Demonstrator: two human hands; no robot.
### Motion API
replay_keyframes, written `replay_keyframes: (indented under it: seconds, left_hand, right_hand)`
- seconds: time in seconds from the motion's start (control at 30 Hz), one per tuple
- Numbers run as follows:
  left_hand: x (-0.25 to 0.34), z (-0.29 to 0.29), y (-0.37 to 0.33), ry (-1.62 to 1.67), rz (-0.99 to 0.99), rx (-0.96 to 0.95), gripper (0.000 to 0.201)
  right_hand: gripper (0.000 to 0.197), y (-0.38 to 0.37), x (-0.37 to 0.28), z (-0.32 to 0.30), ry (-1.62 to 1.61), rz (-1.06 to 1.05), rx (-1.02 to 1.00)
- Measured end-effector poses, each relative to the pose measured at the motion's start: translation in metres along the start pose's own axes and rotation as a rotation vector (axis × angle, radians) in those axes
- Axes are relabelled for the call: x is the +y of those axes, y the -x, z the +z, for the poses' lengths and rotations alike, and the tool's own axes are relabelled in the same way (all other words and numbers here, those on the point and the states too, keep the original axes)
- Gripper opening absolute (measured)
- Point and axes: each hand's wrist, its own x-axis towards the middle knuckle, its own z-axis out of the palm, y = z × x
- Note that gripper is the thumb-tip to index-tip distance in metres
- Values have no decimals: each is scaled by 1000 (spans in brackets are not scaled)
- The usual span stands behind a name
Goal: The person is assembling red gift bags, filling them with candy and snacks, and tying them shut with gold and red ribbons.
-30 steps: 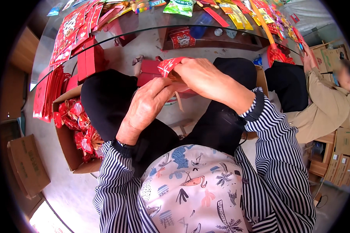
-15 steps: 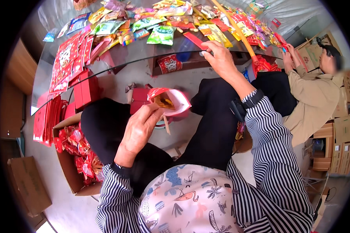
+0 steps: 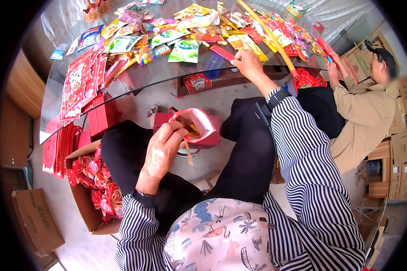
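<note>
Bright soft light; plastic sheet (image 3: 350, 10) beyond right hand (image 3: 248, 65) pale, floor (image 3: 79, 232) left of left hand (image 3: 160, 151) near-white; fisheye-bent edges, black corners.

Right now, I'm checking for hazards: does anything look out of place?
Perhaps the long yellow strip: it slants across the snack packets, and its near end appears to poke beyond the glass table.
</note>
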Motion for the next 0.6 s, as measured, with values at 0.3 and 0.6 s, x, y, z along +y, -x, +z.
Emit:
replay_keyframes:
  seconds: [0.3,0.6]
  left_hand:
    - [-2,1,7,-1,-17,31,43]
    - [-5,1,10,-3,22,77,36]
  right_hand:
    - [26,27,2,-3,37,-363,73]
    - [12,39,-13,-4,-84,-415,252]
